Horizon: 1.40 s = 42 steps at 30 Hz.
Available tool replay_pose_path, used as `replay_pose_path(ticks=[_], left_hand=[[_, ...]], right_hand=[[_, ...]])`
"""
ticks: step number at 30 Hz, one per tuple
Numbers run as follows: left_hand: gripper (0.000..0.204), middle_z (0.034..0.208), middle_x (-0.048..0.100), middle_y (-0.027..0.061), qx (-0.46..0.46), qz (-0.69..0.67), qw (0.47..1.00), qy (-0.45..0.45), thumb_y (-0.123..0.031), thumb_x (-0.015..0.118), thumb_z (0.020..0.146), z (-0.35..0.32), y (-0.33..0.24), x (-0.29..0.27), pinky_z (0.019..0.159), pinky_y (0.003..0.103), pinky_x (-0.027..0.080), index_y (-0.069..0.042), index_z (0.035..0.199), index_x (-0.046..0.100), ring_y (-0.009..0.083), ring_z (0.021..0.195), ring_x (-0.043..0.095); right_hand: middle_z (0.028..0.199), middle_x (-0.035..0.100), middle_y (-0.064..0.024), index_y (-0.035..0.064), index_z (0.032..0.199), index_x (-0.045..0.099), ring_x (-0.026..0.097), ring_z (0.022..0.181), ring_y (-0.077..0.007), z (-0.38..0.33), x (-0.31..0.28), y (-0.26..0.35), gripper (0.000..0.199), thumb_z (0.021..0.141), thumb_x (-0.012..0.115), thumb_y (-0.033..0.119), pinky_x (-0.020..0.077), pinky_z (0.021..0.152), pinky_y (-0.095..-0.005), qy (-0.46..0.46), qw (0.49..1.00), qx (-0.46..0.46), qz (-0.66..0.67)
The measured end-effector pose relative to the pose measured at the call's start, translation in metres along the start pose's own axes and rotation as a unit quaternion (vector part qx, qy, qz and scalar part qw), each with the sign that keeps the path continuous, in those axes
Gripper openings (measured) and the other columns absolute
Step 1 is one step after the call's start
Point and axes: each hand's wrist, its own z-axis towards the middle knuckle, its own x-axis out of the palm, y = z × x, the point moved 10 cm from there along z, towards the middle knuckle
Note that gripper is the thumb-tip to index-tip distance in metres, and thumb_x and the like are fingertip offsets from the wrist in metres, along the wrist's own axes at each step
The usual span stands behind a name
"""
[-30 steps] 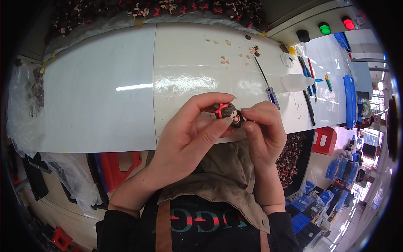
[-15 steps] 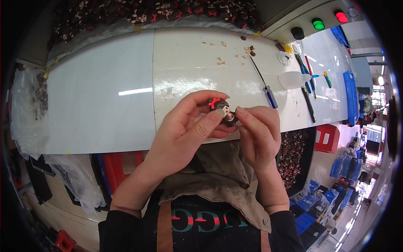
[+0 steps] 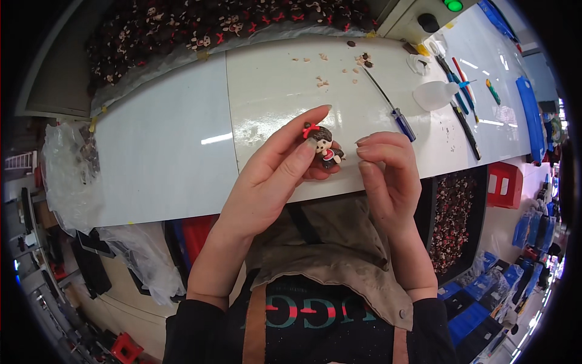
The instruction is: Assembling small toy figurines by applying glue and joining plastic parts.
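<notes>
A small doll figurine [image 3: 325, 147] with dark brown hair, a pale face, a red bow and red-and-dark clothing is held above the table's front edge. My left hand [image 3: 273, 173] is closed on it, with the thumb across its front and the fingers behind, so part of its back is hidden. Just to the right, my right hand [image 3: 391, 176] is off the figurine. Its fingers are bent with the thumb apart from them, and nothing shows between them.
On the white table [image 3: 163, 176] lie a blue-handled screwdriver [image 3: 401, 124], pale scraps [image 3: 322, 82], a squeeze bottle [image 3: 433, 96] and several hand tools. A heap of figurines [image 3: 230, 27] lines the back. At right below the table, a black bin [image 3: 479, 227] holds many small pieces.
My right hand has let go of the figurine and drawn away to the right, its fingers parting. My left hand still holds the figurine. The whole view has shifted slightly.
</notes>
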Motion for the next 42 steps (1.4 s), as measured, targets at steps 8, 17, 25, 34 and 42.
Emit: replay_pose_path(ticks=[8,17,25,34,42], left_hand=[[0.044,0.111,0.057,0.0108,0.012,0.017,0.999,-0.026,-0.015,0.043,0.098,-0.001,-0.001,0.0,0.081,0.027,0.047,-0.002,0.14,0.034,0.0144,0.094,0.057],[0.04,0.112,0.056,0.007,0.039,-0.043,0.994,-0.094,-0.02,0.042,0.1,-0.004,-0.019,-0.021,0.084,0.026,0.046,-0.005,0.137,0.038,0.013,0.096,0.057],[0.044,0.113,0.056,0.0119,0.006,-0.079,0.991,-0.109,-0.024,0.042,0.099,-0.004,-0.004,-0.025,0.08,0.026,0.049,-0.003,0.137,0.036,0.0141,0.092,0.058],[0.044,0.114,0.055,0.0113,0.006,-0.069,0.994,-0.087,-0.026,0.044,0.099,-0.008,-0.004,-0.035,0.081,0.027,0.047,-0.004,0.136,0.037,0.0156,0.094,0.058],[0.041,0.119,0.054,0.009,0.068,-0.021,0.997,-0.04,-0.018,0.048,0.097,-0.014,-0.007,-0.033,0.089,0.03,0.046,-0.005,0.135,0.038,0.0176,0.105,0.056]], right_hand=[[0.114,0.054,-0.0164,-0.0024,0.114,0.048,0.053,0.097,-0.0191,-0.007,-0.103,0.0,0.023,0.091,0.049,0.004,0.0418,0.088,-0.0315,-0.241,0.965,-0.055,-0.086],[0.132,0.045,-0.0146,0.0015,0.136,0.036,0.044,0.121,-0.0229,0.023,-0.167,-0.067,0.058,0.088,0.063,0.022,0.0363,0.101,-0.0337,-0.197,0.96,0.128,-0.155],[0.106,0.059,-0.0064,0.0017,0.127,0.047,0.054,0.09,-0.0128,0.031,-0.118,-0.099,0.044,0.089,0.061,0.02,0.0433,0.083,-0.0266,-0.057,0.95,0.238,-0.196],[0.112,0.06,-0.0167,-0.0047,0.121,0.046,0.057,0.102,-0.0213,0.015,-0.095,-0.047,0.035,0.087,0.054,0.002,0.0435,0.09,-0.0328,-0.027,0.974,0.19,-0.121],[0.07,0.057,-0.0055,0.0014,0.079,0.062,0.052,0.062,-0.0178,0.025,-0.056,0.021,0.06,0.053,0.081,0.053,0.0377,0.055,-0.0293,0.107,0.968,0.052,-0.22]])
